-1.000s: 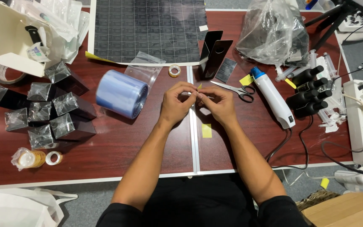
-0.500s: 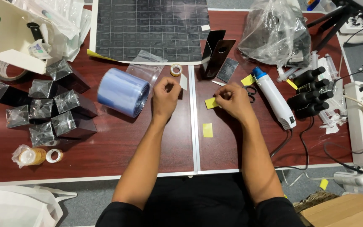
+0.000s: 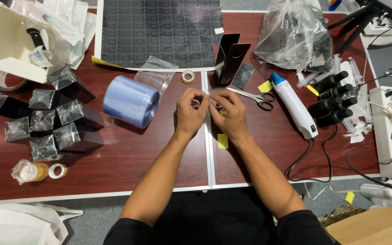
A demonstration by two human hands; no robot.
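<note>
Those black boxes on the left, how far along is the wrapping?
Seven wrapped boxes sit in clear film at the left, apparently done. Both hands, left hand and right hand, meet at the table's middle, pinching something small, partly hidden. Two unwrapped black boxes stand behind, near the film roll and heat gun, seemingly left.

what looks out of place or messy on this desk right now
Nothing is spilled or broken. Small yellow sticky pieces lie scattered: one on the table below the right hand, one by the scissors, one on the floor. The left hand meets the right at the fingertips.
</note>
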